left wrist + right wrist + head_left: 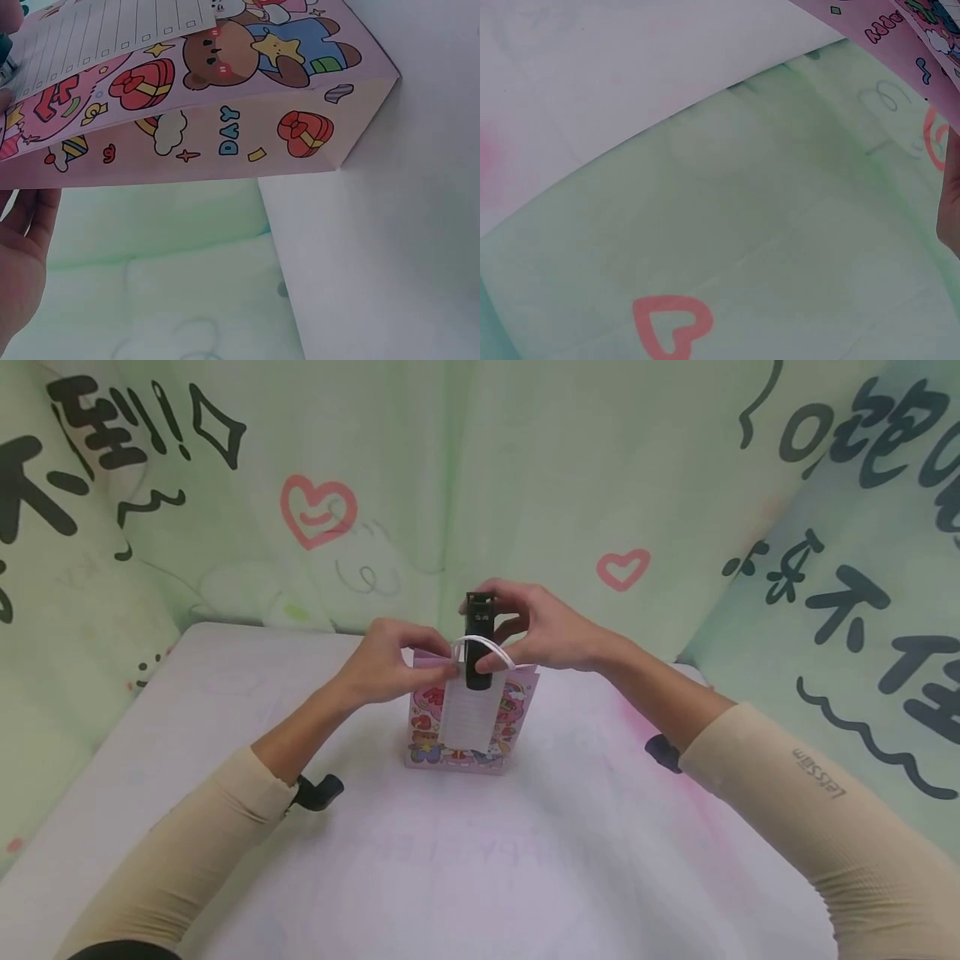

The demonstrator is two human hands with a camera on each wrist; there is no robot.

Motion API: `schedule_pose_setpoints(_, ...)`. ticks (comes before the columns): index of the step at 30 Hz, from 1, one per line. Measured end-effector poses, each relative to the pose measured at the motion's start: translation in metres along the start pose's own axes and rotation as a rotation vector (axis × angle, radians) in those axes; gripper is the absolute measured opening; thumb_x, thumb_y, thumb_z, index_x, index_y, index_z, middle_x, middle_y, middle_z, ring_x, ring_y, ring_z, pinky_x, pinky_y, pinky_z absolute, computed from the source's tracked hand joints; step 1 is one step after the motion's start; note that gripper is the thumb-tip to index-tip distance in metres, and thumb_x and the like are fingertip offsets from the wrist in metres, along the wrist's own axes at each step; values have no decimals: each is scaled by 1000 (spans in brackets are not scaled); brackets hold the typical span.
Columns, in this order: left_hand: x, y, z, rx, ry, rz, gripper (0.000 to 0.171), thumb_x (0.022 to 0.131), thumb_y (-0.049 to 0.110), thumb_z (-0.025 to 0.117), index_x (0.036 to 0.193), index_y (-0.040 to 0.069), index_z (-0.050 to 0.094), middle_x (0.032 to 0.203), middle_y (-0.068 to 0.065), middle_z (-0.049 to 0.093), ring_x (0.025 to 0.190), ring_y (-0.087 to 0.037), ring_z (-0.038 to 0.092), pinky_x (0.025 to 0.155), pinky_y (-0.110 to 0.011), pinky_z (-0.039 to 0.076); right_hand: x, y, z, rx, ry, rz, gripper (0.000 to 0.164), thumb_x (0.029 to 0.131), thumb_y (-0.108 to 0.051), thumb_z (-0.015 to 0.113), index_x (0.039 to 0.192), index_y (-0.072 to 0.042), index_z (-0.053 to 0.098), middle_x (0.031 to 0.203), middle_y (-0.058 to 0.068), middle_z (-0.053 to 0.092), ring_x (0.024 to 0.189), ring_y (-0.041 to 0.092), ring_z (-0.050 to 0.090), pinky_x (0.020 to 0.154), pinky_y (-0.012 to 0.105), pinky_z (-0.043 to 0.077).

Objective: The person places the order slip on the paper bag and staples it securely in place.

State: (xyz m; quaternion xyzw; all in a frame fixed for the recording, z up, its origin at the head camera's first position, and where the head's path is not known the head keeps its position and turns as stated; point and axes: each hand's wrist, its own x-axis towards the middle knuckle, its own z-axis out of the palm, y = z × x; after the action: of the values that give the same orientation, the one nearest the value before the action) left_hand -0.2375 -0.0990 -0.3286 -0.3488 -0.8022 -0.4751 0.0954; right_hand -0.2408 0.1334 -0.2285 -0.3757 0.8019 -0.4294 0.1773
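A pink-purple paper gift bag (423,752) with cartoon bears and hearts stands upright on the table. Against its front hangs a white lined paper slip (471,718). My left hand (393,660) pinches the bag's top edge and the slip at the upper left corner. In my right hand (551,631) is a black stapler (480,614), held upright at the bag's top with its lower end over the slip. The bag's white cord handle (501,652) loops across the stapler's front. In the left wrist view, the bag's printed side panel (232,142) shows, with the ruled slip (105,41) above.
A white cloth covers the table (450,868). Behind it and at both sides hangs a pale green curtain (525,460) with black lettering and red hearts. Dark wrist mounts (318,793) stick out below both cream sleeves (187,843).
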Motion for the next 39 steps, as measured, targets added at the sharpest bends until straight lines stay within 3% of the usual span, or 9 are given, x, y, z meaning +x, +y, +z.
schedule_pose_setpoints(6, -1, -3, 2, -21, 10, 35, 8, 81, 24, 77, 86, 18, 75, 81, 10, 71, 76, -10, 61, 71, -30, 50, 6, 22, -8, 44, -59, -4, 61, 73, -12, 84, 124, -18, 52, 116, 10, 57, 97, 29, 66, 87, 45, 53)
schedule_pose_setpoints(14, -1, -7, 4, -20, 6, 43, 8, 81, 24, 77, 87, 19, 75, 81, 13, 71, 76, -8, 62, 71, -32, 52, 1, 1, -13, 64, -86, -21, 50, 75, -2, 80, 117, -6, 53, 104, 16, 62, 99, 31, 65, 92, 46, 48)
schedule_pose_setpoints(25, 1, -2, 4, -19, -16, -17, 13, 81, 25, 78, 91, 16, 75, 86, 7, 72, 77, -11, 59, 70, -33, 51, 5, 17, -32, 169, -27, -64, 47, 78, -1, 77, 116, -3, 51, 112, 19, 62, 98, 39, 63, 85, 46, 52)
schedule_pose_setpoints(29, 1, -1, 4, -30, -17, -23, 16, 80, 24, 78, 92, 14, 75, 88, 4, 72, 79, -13, 60, 71, -35, 51, 2, 20, -34, 212, 49, -44, 46, 79, -1, 76, 117, -3, 49, 115, 20, 61, 96, 41, 65, 84, 47, 54)
schedule_pose_setpoints(34, -1, -2, 4, -21, -13, -29, 17, 80, 26, 79, 92, 15, 75, 89, 4, 72, 80, -12, 60, 72, -34, 51, -3, 25, -37, 254, 224, 6, 44, 79, -4, 77, 114, -5, 51, 113, 17, 65, 99, 36, 64, 84, 41, 54)
schedule_pose_setpoints(39, -2, -2, 3, 1, -1, -39, 16, 80, 28, 78, 92, 16, 75, 89, 6, 72, 80, -11, 60, 71, -31, 51, -13, 36, -38, 410, 377, 50, 34, 80, 3, 74, 102, -1, 49, 108, 20, 62, 95, 34, 65, 84, 43, 55)
